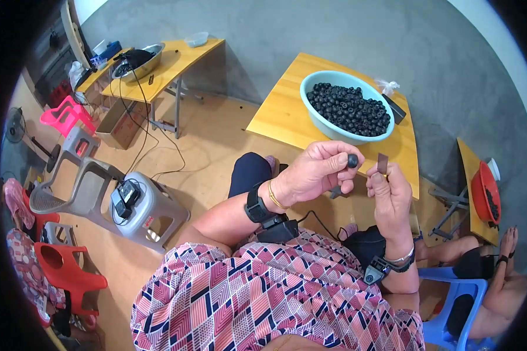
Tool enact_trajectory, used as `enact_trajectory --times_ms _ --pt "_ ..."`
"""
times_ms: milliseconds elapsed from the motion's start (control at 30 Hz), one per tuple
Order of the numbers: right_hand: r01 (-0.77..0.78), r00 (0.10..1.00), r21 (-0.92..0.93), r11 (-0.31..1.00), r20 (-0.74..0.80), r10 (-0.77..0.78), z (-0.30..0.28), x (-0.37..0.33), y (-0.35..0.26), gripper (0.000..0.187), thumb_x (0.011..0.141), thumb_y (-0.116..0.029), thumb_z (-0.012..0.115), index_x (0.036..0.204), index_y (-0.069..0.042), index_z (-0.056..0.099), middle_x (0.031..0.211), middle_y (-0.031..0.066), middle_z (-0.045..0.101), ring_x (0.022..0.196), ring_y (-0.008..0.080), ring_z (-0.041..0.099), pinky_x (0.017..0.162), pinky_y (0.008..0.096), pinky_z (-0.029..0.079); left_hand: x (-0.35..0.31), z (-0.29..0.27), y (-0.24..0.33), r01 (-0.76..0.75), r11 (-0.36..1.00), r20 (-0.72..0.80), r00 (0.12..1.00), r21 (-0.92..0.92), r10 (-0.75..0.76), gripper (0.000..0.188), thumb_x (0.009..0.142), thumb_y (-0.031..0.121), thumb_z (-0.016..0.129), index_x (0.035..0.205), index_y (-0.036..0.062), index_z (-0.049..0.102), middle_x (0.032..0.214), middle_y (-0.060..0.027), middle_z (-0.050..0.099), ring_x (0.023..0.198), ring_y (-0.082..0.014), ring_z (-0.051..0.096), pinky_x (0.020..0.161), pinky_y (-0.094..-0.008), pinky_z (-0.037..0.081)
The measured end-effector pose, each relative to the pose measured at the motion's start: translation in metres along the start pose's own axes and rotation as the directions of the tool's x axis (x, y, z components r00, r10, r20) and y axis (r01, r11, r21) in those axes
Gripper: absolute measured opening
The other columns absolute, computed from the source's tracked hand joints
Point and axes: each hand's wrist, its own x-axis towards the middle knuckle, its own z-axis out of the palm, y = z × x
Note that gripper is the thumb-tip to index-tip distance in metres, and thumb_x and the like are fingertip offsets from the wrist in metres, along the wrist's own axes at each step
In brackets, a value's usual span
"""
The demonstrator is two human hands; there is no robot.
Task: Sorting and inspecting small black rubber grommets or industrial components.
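Observation:
My left hand [321, 171] pinches a small round black piece [352, 161] between thumb and fingertips. It looks like the many black pieces [348, 108] heaped in the light-blue basin [310, 111] beyond my hands. Close by on the right, my right hand [390, 190] is closed on a thin, flat, dark brown blade-like strip [382, 163], which sticks up from the fingers. A narrow gap separates the strip from the black piece. Both hands are held in the air in front of the yellow table's near edge.
The basin stands on the yellow table [281, 111], with a dark box [397, 111] and a clear plastic bag [387, 87] beside it. A grey stool [152, 205] carries black devices at left. At right, a person sits near a red basin [485, 190] and blue chair [459, 298].

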Motion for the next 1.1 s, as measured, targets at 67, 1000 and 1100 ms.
enact_trajectory --times_ms 67,1000,1100 --pt "0.055 0.998 -0.007 0.998 0.021 -0.055 0.001 0.0 -0.002 0.018 0.091 -0.017 0.045 0.09 0.0 0.052 0.066 0.0041 0.05 0.058 0.0107 0.047 0.054 0.0253 0.04 -0.001 -0.001 -0.001 0.005 1.0 -0.006 1.0 0.002 -0.005 0.026 0.086 0.023 0.056 0.1 0.0012 0.056 0.07 -0.0029 0.05 0.062 -0.0135 0.054 0.058 -0.0246 0.046" --pt "0.134 0.986 -0.24 0.961 0.132 -0.104 0.014 0.007 -0.007 0.019 0.088 -0.018 0.05 0.091 0.001 0.048 0.067 0.0124 0.059 0.063 0.0293 0.06 0.054 0.0343 0.044 -0.003 -0.002 -0.002 -0.05 0.984 0.003 0.999 0.173 0.05 0.027 0.087 0.017 0.054 0.105 -0.0035 0.058 0.099 -0.0118 0.061 0.075 -0.0134 0.055 0.058 -0.0239 0.045" --pt "0.131 0.988 -0.237 0.963 0.111 -0.107 0.015 0.007 -0.01 0.019 0.088 -0.017 0.05 0.089 0.001 0.048 0.066 0.012 0.059 0.062 0.0294 0.06 0.053 0.0349 0.044 -0.004 -0.004 -0.003 -0.031 0.975 -0.061 0.997 0.219 0.045 0.027 0.087 0.016 0.054 0.106 -0.003 0.058 0.099 -0.012 0.06 0.077 -0.014 0.056 0.057 -0.0244 0.045"
